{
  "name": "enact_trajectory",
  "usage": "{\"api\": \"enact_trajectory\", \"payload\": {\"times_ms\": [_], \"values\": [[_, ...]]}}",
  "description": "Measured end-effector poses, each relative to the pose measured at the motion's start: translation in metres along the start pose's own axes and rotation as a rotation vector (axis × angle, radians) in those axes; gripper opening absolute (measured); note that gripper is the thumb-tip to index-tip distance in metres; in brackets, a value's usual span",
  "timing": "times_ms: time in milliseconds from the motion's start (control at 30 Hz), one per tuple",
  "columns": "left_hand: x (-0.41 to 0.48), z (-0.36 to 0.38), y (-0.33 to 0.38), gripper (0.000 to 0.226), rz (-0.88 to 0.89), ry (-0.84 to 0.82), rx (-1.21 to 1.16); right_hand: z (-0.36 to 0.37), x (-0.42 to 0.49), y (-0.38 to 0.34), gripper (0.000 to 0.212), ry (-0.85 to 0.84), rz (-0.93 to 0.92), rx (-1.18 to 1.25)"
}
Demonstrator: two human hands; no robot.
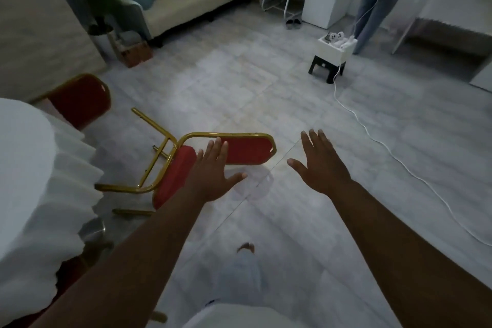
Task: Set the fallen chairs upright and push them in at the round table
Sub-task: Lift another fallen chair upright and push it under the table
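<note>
A red chair (239, 152) is seen lying on its side on the floor (292, 104), beside the draped counter (24, 146). Both hands, left (213, 170) and right (322, 165), are held over it with fingers spread wide, holding nothing.

A dim, bluish indoor scene is shown, softly blurred throughout; wide-angle bending is seen at the edges, and a pale glow on the floor (239, 80).

round table (24, 157): cut off left | fallen chair (247, 150): partly behind left hand (213, 176)
</note>
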State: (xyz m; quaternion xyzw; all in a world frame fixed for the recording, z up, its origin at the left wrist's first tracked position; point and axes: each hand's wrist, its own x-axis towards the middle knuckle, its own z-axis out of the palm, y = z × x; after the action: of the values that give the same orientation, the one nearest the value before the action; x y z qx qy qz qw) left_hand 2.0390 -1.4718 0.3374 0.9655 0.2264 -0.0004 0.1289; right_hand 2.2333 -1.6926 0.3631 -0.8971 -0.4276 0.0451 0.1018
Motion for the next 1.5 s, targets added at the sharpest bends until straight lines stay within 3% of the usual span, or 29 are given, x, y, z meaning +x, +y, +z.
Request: {"api": "enact_trajectory", "payload": {"times_ms": [400, 667, 1033, 1500], "values": [[0.262, -0.021, 0.001, 0.116, 0.148, -0.089, -0.040, -0.027, 0.209, 0.072, 0.085, -0.012, 0.146, 0.008], [0.419, -0.006, 0.017, 0.107, 0.091, -0.080, -0.038, -0.030, 0.352, 0.171, 0.083, -0.054, 0.160, 0.049], [0.590, -0.012, 0.035, 0.105, -0.205, -0.040, -0.089, -0.064, 0.577, 0.266, 0.084, -0.153, -0.112, -0.008], [0.782, -0.029, -0.074, 0.109, -0.508, 0.041, -0.213, -0.057, 0.871, 0.228, 0.082, -0.214, -0.418, -0.077]]}}
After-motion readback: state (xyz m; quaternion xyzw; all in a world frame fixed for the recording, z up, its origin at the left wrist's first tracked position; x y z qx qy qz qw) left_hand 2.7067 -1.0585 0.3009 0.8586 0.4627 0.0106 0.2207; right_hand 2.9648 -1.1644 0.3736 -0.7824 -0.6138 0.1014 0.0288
